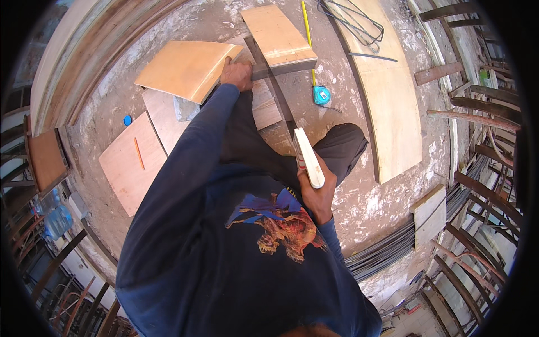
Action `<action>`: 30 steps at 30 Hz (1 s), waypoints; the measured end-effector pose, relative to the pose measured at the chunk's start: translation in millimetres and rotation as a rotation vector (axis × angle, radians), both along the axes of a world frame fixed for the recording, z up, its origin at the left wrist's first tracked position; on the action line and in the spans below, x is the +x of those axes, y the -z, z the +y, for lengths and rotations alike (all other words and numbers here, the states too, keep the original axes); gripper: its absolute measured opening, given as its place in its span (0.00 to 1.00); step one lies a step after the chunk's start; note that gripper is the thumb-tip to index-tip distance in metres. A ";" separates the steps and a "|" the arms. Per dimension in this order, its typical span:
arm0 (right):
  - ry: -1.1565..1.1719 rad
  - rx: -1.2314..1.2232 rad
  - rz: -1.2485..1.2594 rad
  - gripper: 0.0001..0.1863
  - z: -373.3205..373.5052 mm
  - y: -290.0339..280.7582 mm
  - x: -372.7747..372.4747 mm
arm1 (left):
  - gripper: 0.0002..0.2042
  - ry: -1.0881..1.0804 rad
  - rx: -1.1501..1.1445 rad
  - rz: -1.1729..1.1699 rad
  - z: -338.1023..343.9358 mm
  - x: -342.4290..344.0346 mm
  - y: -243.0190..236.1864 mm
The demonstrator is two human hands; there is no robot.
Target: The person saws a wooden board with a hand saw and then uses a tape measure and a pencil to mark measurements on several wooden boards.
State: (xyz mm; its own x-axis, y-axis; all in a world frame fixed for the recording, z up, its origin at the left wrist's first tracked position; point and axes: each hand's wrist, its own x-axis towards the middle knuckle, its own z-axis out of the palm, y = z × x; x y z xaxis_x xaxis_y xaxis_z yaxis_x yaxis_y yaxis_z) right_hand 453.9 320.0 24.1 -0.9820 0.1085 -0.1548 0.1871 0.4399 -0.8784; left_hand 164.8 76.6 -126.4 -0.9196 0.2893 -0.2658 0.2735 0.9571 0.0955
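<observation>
- Pale wood handle (309, 163) of the handsaw (284, 108) sits in the right hand (318, 191), fingers wrapped round it; blade points far and slightly left.
- Left hand (238, 74) rests on the right edge of a tan panel (182, 66). One digit lies on the top face; cannot tell whether the hidden fingers pinch.
- Blade passes between this panel and a second tan board (279, 35), far right. Contact of teeth with wood: cannot tell.
- Progress, judged: the two pieces stand as separate parts, so any cut between them looks complete; shared origin unproven.
- Remaining, judged: no joining visible; pieces lie loose.
- Floor (359, 210), left: plywood piece (120, 168) bearing an orange pencil (138, 153).
- Right: teal tape measure (321, 95), yellow tape extended; long plank (387, 106) beyond.
</observation>
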 end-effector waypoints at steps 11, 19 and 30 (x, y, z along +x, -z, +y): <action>0.029 -0.057 0.140 0.20 -47.1 26.9 -102.4 | 0.16 -0.003 0.058 -0.005 -4.3 13.8 -1.1; 0.067 -0.095 -0.063 0.28 -13.9 -22.8 -10.4 | 0.18 -0.013 0.018 0.008 -4.9 7.0 0.7; 0.179 -0.157 -0.149 0.25 -16.5 -25.2 -7.9 | 0.20 -0.083 0.004 -0.091 -7.0 1.4 0.2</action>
State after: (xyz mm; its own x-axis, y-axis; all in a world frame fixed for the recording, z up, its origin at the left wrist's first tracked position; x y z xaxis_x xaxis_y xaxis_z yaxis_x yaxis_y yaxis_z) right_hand 446.1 303.5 49.2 -0.9146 0.2414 -0.3245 0.3815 0.2486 -0.8903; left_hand 166.2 69.6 -126.6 -0.9125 0.2141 -0.3487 0.1830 0.9757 0.1201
